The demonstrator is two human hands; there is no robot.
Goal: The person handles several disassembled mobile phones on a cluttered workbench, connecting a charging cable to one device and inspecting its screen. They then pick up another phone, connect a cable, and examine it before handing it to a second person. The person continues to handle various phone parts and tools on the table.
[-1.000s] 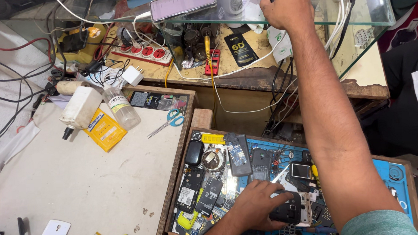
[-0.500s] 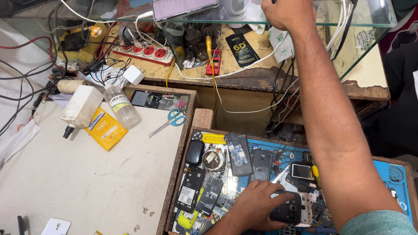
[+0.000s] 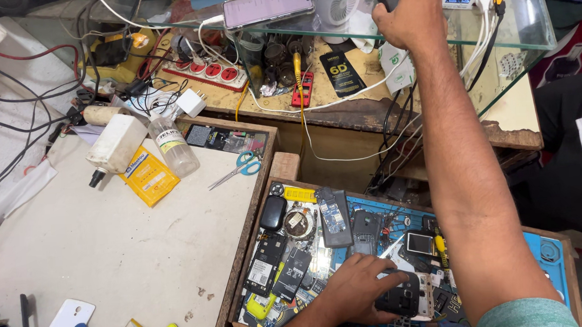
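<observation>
Nothing much has moved since the earlier frames: both hands sit in the same places, and only the view has drifted very slightly.

At the bottom centre of the frame, the left hand (image 3: 358,289) lies palm down with its fingers closed over a small dark phone (image 3: 399,298), pinning it against a blue work mat (image 3: 552,254) that lines a wooden tray (image 3: 252,245). Phone shells, batteries and circuit boards crowd the mat around the hand (too many and too jumbled to tell apart one by one).

At the top of the frame, right of centre, the right hand (image 3: 410,17) reaches up to a glass shelf (image 3: 525,26), its forearm crossing the right half of the picture. Its fingers are curled around a dark object at the shelf edge, mostly hidden by the hand, so what it is cannot be told. A smartphone (image 3: 267,6) with a lit screen and a small white fan (image 3: 337,4) sit on the shelf to the left of it.

On the pale table at left lie blue-handled scissors (image 3: 239,168), a clear plastic bottle (image 3: 173,147) and a yellow packet (image 3: 148,178).
</observation>
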